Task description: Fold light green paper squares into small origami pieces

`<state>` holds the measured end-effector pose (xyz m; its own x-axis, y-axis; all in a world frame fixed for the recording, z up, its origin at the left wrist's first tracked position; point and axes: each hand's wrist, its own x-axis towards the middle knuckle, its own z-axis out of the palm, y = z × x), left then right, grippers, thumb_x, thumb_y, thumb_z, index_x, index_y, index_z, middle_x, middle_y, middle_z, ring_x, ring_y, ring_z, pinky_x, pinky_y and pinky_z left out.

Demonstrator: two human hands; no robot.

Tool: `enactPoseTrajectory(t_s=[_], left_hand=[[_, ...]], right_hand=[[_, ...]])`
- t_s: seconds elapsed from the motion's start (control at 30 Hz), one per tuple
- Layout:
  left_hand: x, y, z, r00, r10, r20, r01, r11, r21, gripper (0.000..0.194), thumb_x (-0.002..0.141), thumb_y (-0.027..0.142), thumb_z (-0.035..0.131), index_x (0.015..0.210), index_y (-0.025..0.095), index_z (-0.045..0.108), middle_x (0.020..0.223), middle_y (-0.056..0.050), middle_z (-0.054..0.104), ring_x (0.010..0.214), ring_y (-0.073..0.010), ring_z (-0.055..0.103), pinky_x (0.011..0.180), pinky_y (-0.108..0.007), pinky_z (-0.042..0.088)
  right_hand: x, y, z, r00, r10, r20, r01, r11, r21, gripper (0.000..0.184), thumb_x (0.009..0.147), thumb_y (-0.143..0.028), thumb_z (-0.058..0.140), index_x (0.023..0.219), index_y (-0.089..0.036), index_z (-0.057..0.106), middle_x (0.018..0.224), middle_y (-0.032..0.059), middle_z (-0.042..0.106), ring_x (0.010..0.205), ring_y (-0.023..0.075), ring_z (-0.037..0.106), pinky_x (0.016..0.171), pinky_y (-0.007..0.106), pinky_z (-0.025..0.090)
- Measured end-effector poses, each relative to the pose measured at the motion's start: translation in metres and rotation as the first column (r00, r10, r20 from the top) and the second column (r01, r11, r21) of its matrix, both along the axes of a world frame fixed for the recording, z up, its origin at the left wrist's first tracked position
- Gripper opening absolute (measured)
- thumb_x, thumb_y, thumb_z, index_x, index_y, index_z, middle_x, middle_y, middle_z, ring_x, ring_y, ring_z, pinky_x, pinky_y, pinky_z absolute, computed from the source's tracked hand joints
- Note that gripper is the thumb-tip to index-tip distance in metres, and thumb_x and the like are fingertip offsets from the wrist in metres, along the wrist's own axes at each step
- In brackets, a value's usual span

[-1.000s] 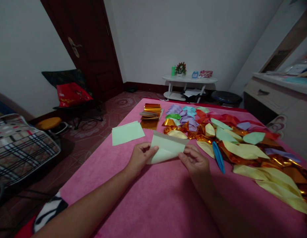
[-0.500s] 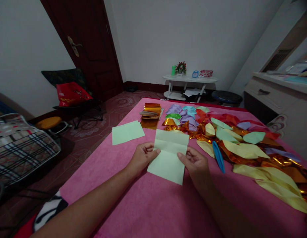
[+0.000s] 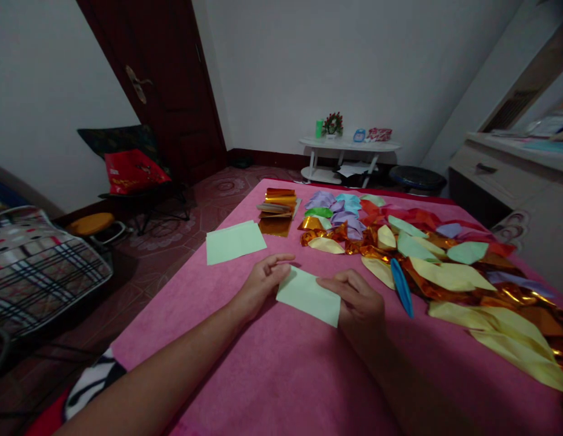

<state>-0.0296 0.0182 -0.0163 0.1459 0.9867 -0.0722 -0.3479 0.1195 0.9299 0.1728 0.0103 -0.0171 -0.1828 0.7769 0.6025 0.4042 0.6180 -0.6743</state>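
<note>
A sheet of pale green paper (image 3: pixel 309 295), folded over on itself, is held above the pink cloth between my two hands. My left hand (image 3: pixel 263 280) pinches its upper left corner, thumb on top and index finger stretched out beyond the edge. On the right side, my right hand (image 3: pixel 359 303) grips the upper right part, thumb and bent fingers closed on the fold. Flat on the cloth, ahead and to the left, lies a small stack of green paper sheets (image 3: pixel 236 243).
Pink cloth (image 3: pixel 263 375) covers the table. Folded gold foil paper (image 3: pixel 278 212) lies at the back. Many twisted paper pieces in yellow (image 3: pixel 447 275), purple, red and gold spread over the right side, with a blue folded strip (image 3: pixel 402 287) near my right hand.
The green paper was opened out flat half a second ago, showing creases. Now its upper part is folded over, leaving a shorter rectangle. My right hand's fingers have moved onto the fold.
</note>
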Motion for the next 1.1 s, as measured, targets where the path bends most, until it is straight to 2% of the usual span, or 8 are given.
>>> enactPoseTrajectory(t_s=[0.1,0.23,0.33,0.47,0.63,0.77,0.9,1.1], left_hand=[[0.0,0.0,0.001,0.996,0.038,-0.082,-0.035,0.999,0.027,0.052,0.065,0.03,0.08,0.11,0.013,0.059,0.076,-0.003,0.065,0.061,-0.0124,0.06,0.056,-0.021,0.044],[0.001,0.001,0.001,0.989,0.095,-0.11,-0.091,0.995,0.042,0.048,0.065,0.03,0.079,0.106,0.013,0.061,0.064,0.003,0.055,0.052,-0.0079,0.053,0.049,-0.018,0.04],[0.001,0.002,0.001,0.98,0.096,-0.176,-0.081,0.993,0.09,0.045,0.066,0.029,0.078,0.105,0.013,0.063,0.06,0.005,0.05,0.048,-0.0053,0.047,0.045,-0.016,0.034],[0.001,0.002,0.002,0.976,0.073,-0.205,-0.048,0.991,0.126,0.045,0.066,0.028,0.078,0.105,0.014,0.062,0.064,0.002,0.058,0.051,-0.0075,0.052,0.048,-0.017,0.038],[0.004,0.0,0.004,0.996,0.083,-0.015,-0.081,0.993,0.081,0.063,0.062,0.026,0.082,0.119,0.017,0.055,0.083,-0.003,0.068,0.07,-0.0149,0.064,0.067,-0.026,0.05],[0.012,-0.005,0.001,0.999,-0.019,0.044,0.017,0.999,0.03,0.044,0.065,0.028,0.081,0.102,0.01,0.065,0.087,-0.011,0.071,0.077,-0.0187,0.066,0.076,-0.031,0.052],[0.013,-0.007,-0.001,0.998,-0.016,-0.066,0.015,1.0,-0.011,0.032,0.061,0.033,0.082,0.081,0.01,0.069,0.07,-0.006,0.07,0.059,-0.0148,0.063,0.06,-0.026,0.05],[0.0,-0.001,0.005,0.911,-0.305,-0.277,0.306,0.951,-0.038,0.03,0.064,0.035,0.079,0.078,0.01,0.071,0.068,-0.005,0.068,0.054,-0.0131,0.059,0.051,-0.022,0.044]], right_hand=[[0.002,-0.002,-0.001,0.997,0.006,0.073,-0.006,1.0,-0.003,0.034,0.081,-0.012,0.052,0.103,-0.028,0.072,0.079,0.0035,0.058,0.069,0.0158,0.056,0.059,0.026,0.043],[0.004,-0.002,0.002,0.98,0.036,-0.194,-0.079,0.974,-0.214,0.031,0.088,-0.026,0.044,0.111,-0.022,0.066,0.085,0.0049,0.063,0.072,0.0175,0.059,0.064,0.029,0.047],[0.003,0.0,0.003,0.919,0.056,-0.389,-0.24,0.863,-0.443,0.037,0.09,-0.043,0.043,0.101,-0.018,0.068,0.068,0.0019,0.061,0.054,0.0134,0.052,0.05,0.025,0.043],[-0.003,0.002,0.002,0.929,0.04,-0.369,-0.281,0.725,-0.628,0.031,0.074,-0.045,0.066,0.074,-0.015,0.07,0.054,-0.001,0.058,0.043,0.0095,0.046,0.041,0.021,0.035],[-0.009,0.002,-0.002,0.902,-0.103,-0.418,-0.216,0.731,-0.647,0.027,0.07,-0.042,0.071,0.073,-0.017,0.062,0.049,-0.0026,0.059,0.037,0.0089,0.046,0.038,0.019,0.036],[-0.016,0.001,-0.005,0.837,-0.134,-0.531,-0.261,0.754,-0.603,0.03,0.068,-0.039,0.074,0.075,-0.02,0.053,0.056,-0.0023,0.063,0.048,0.0122,0.055,0.048,0.022,0.045],[-0.025,-0.002,-0.008,0.833,-0.104,-0.543,-0.272,0.778,-0.566,0.032,0.063,-0.04,0.076,0.069,-0.02,0.052,0.055,-0.0035,0.06,0.049,0.0118,0.055,0.047,0.021,0.044],[-0.015,0.002,-0.003,0.884,-0.058,-0.464,-0.27,0.747,-0.607,0.027,0.067,-0.039,0.075,0.069,-0.017,0.059,0.051,-0.0037,0.059,0.04,0.0079,0.048,0.038,0.018,0.035]])
